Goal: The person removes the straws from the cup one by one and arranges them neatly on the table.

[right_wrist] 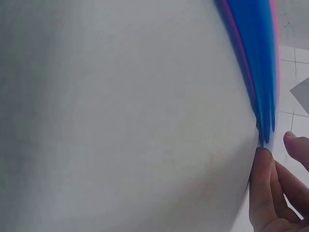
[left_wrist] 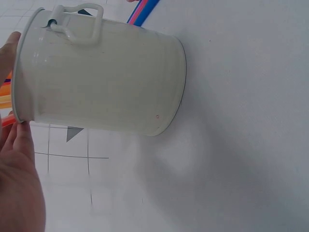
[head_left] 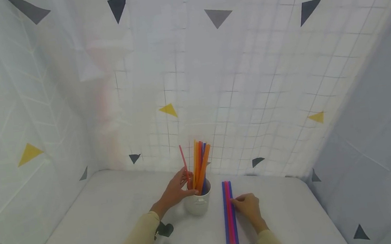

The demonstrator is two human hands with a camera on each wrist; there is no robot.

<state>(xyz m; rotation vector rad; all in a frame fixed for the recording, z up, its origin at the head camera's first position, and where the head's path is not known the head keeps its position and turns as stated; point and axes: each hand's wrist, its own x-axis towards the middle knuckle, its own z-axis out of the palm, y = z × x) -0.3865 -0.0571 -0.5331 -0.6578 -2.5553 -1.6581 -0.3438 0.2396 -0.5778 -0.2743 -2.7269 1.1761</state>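
My left hand holds the rim of a cream mug, thumb toward the near side and fingers on the left. Orange, yellow, red and blue straws stand upright in the mug. A thinner red straw leans left beside the fingers. The mug's small looped handle shows in the left wrist view. To its right, blue and pink straws lie side by side on the table. My right hand touches the right blue straw with its fingertips; the thumb stands apart in the right wrist view.
A white table carries the mug and the straws. Behind it hangs a white sheet with a grid and coloured triangles. More sheeting hangs along the right side and the left side.
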